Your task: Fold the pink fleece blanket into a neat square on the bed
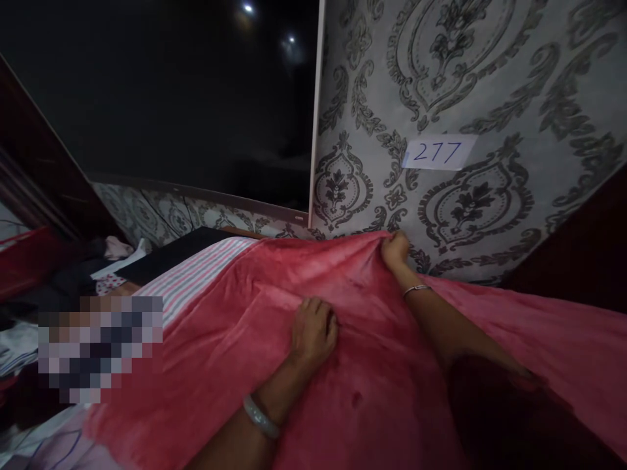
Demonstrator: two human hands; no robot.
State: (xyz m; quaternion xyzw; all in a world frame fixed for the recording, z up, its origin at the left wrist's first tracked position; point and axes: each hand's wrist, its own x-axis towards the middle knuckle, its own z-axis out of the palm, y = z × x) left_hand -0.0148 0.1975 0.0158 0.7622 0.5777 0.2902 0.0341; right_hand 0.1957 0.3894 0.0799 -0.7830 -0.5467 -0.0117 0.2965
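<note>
Head view: your right grip pinches red blanket at far edge; left grip touches its middle, can't tell closure.

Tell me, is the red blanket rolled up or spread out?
Spread out, though wrinkled: the red blanket lies wide beneath the left hand, while the right hand grips its far edge.

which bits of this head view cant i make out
All in the head view:
- Right hand: fingertips, hidden by the hand itself.
- Left hand: palm, hidden by the back of the hand.
- Anything under the red blanket: covered by it.
- Dark screen: top, cut off by the upper edge.
- Whatever the pixelated patch masks.
</note>
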